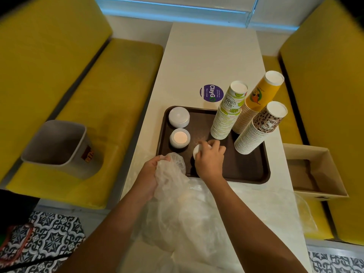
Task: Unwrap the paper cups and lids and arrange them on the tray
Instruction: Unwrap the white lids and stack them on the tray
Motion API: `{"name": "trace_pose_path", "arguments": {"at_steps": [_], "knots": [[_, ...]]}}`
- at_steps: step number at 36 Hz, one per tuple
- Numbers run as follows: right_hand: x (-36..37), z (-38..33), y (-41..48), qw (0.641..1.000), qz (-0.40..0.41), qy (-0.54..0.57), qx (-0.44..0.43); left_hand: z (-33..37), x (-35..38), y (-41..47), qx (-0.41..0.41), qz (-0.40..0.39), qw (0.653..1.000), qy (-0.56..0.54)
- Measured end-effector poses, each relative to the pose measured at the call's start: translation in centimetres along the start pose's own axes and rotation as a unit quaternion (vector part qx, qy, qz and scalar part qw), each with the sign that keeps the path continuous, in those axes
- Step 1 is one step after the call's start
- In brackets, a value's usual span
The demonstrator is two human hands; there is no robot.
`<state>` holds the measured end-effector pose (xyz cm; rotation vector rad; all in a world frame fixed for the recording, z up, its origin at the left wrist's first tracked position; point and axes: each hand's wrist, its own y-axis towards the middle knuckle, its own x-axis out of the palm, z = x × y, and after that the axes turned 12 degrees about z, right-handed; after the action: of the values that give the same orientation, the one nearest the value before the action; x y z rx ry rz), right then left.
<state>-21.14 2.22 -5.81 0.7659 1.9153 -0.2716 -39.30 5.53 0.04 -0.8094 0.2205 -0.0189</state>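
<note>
The left hand point(151, 172) clutches crumpled plastic wrap point(173, 170) at the near left edge of the brown tray point(246, 168), while the right hand point(209, 161) curls round a stack of white lids point(197, 151) on it (three cup stacks point(224, 119) stand far right).

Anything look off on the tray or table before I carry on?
On the tray, the lime-print cup stack, yellow cup stack and leopard-print cup stack all lean to the right, though the wide lens may exaggerate it. Loose plastic wrap lies heaped on the table nearer the person. No spill or damage shows.
</note>
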Motion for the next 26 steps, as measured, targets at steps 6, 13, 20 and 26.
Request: {"name": "trace_pose_path", "arguments": {"at_steps": [6, 13, 20, 26], "knots": [[0.7, 0.0, -0.4, 0.999, -0.018, -0.031, 0.008, -0.3, 0.2, -0.2, 0.049, 0.0, 0.999, 0.003], [1.6, 0.8, -0.7, 0.996, -0.019, -0.076, -0.04, 0.0, 0.3, -0.6, 0.088, -0.006, 0.996, 0.017], [1.9, 1.9, 0.0, 0.99, -0.007, -0.113, -0.088, 0.4, 0.5, -1.1, 0.1, -0.027, 0.995, 0.007], [1.7, 1.9, 0.6, 0.988, -0.019, -0.123, -0.089, 0.7, 0.4, -1.2, 0.107, -0.049, 0.993, -0.015]]}}
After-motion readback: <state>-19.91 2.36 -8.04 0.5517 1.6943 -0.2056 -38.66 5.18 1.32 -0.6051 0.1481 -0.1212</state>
